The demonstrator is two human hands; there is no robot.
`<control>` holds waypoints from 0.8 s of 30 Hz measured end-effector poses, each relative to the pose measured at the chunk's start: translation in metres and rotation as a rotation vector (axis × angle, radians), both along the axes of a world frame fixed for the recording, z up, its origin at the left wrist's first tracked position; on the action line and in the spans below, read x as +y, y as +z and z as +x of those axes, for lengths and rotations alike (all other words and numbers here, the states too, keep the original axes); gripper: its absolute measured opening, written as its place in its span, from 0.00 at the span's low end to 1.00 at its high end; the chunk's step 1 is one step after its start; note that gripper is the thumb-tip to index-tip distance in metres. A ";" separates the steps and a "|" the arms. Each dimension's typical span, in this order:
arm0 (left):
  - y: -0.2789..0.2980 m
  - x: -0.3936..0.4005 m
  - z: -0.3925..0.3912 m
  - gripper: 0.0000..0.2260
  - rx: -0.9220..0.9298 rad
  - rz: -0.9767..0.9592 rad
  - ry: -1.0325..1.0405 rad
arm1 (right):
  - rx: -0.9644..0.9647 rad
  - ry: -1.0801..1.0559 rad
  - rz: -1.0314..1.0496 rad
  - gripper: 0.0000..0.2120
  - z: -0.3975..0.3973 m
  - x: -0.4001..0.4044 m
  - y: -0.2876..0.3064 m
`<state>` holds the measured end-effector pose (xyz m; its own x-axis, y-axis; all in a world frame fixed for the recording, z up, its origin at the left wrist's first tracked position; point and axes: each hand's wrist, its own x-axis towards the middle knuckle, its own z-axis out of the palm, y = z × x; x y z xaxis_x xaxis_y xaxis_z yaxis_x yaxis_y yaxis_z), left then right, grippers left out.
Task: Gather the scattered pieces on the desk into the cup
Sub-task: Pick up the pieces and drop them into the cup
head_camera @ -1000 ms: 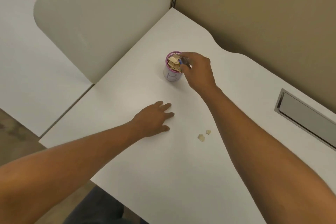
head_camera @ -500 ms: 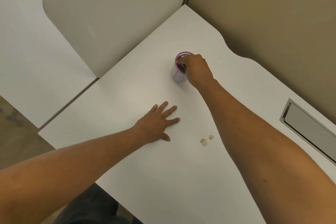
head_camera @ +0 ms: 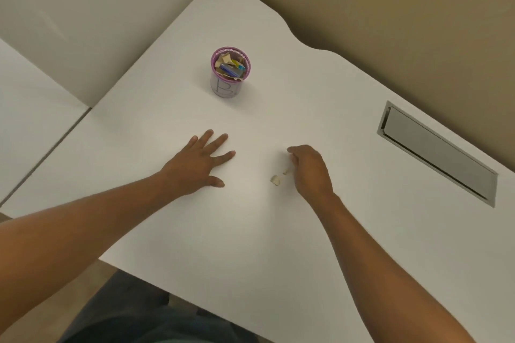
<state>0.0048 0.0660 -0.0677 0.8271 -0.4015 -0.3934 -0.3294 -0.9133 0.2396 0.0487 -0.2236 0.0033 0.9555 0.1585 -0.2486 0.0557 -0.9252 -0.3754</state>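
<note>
A small cup with a purple rim and a blue letter on its side stands upright on the white desk, filled with tan, blue and yellow pieces. Two small tan pieces lie nearer to me: one apart from both hands, a second right at the fingers of my right hand. That hand hovers curled over the second piece; whether it grips it is hidden. My left hand lies flat on the desk, fingers spread, left of the pieces.
A grey metal cable hatch is set into the desk at the right. A tan partition and a white divider panel wall off the far sides. The desk's front edge runs just above my lap.
My right hand left the cup's mouth and came back toward me, down to the two tan pieces. The cup's contents show again. My left hand stayed flat.
</note>
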 end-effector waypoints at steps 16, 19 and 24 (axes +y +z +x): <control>-0.013 0.007 -0.008 0.39 -0.052 0.022 -0.041 | -0.033 0.071 -0.006 0.13 -0.057 0.035 -0.041; -0.019 0.009 -0.009 0.37 -0.073 -0.003 -0.038 | -0.034 -0.128 0.236 0.10 -0.032 0.059 -0.019; -0.024 0.010 -0.011 0.34 -0.105 -0.034 -0.041 | -0.290 -0.052 0.410 0.08 0.050 0.120 0.036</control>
<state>-0.0058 0.0760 -0.0912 0.8458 -0.4470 -0.2911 -0.3909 -0.8907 0.2320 0.0987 -0.1032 0.0388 0.9853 0.1379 0.1010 0.1694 -0.7089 -0.6846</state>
